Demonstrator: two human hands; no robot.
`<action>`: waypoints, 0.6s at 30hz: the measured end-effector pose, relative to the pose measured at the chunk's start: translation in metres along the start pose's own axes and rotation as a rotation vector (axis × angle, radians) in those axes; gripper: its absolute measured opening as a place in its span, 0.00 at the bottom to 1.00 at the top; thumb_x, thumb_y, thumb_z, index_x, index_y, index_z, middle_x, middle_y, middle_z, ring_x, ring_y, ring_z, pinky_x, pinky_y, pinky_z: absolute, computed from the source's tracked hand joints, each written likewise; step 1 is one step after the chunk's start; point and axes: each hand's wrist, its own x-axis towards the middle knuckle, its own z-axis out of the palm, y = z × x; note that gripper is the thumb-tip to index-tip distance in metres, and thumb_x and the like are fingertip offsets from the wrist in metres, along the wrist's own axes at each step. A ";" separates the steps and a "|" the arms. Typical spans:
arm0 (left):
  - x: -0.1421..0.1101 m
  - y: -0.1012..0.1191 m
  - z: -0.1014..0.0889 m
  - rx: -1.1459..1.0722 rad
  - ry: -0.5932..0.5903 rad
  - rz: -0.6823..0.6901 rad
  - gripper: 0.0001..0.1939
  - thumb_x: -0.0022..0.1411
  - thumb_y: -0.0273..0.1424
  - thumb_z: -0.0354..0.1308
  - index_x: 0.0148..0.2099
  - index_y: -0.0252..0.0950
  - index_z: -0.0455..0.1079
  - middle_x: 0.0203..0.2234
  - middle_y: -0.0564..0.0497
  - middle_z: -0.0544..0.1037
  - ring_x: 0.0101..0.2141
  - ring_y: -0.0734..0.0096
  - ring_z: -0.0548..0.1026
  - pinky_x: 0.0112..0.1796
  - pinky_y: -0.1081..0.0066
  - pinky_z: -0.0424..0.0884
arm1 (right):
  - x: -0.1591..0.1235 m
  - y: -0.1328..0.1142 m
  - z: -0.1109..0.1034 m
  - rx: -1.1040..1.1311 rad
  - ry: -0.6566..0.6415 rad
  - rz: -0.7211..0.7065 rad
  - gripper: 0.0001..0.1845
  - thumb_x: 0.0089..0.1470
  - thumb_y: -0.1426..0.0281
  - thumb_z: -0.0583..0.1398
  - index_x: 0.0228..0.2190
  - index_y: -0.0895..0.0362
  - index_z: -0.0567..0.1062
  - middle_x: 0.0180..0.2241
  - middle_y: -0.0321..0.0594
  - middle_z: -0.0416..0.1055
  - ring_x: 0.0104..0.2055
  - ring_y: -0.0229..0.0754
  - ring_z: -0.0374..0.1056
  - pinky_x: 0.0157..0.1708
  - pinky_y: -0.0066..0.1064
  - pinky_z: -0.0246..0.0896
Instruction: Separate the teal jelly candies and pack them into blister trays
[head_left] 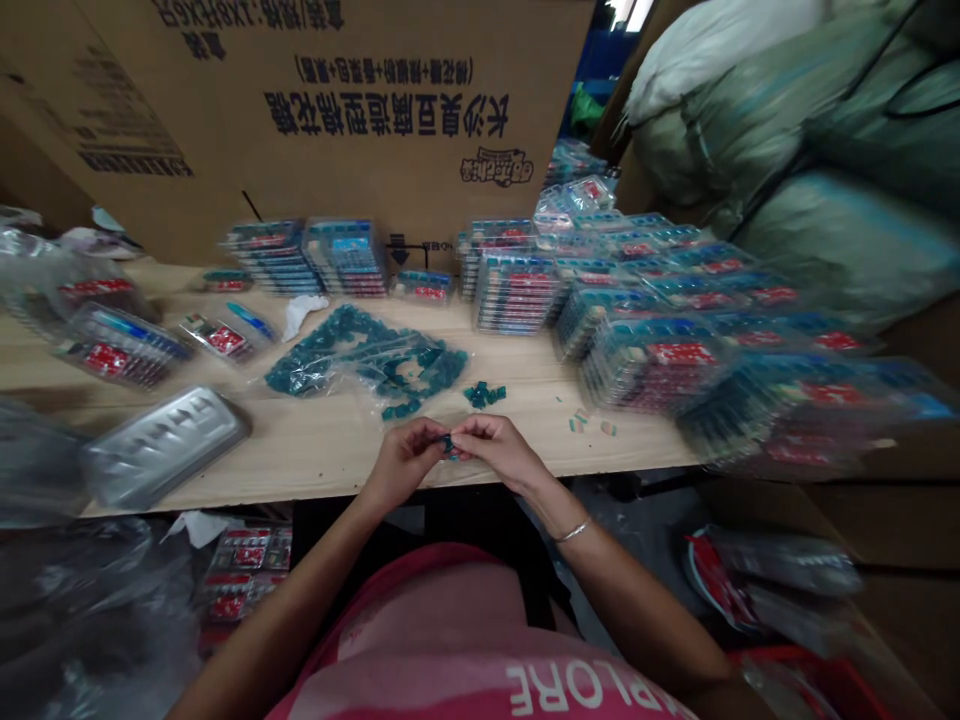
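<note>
Both my hands meet above the front edge of a pale wooden table point(315, 460). Fingertips of my left hand point(409, 458) and my right hand point(499, 450) pinch a small dark teal piece point(448, 443) between them; its exact kind is too small to make out. Just beyond my hands lies a little heap of similar teal pieces point(486, 394). Behind that, a clear plastic bag point(352, 365) lies spread on its side, full of the same pieces, some spilling toward its open right end. A few small flat scraps point(579, 422) lie to the right.
Stacks of clear blister packs point(517, 290) with red and blue contents crowd the right side; more packs point(120, 345) stand at the left. A silver-grey moulded tray stack point(165, 440) sits front left. A large cardboard box point(337, 180) closes off the back. Bulging sacks point(825, 230) rise at right.
</note>
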 end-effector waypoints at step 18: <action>-0.016 -0.001 -0.015 0.075 -0.040 -0.019 0.11 0.48 0.36 0.66 0.30 0.33 0.72 0.23 0.53 0.75 0.25 0.76 0.70 0.29 0.75 0.65 | -0.013 0.009 0.017 0.236 -0.005 0.203 0.19 0.29 0.62 0.73 0.22 0.59 0.75 0.20 0.32 0.72 0.25 0.34 0.70 0.29 0.25 0.63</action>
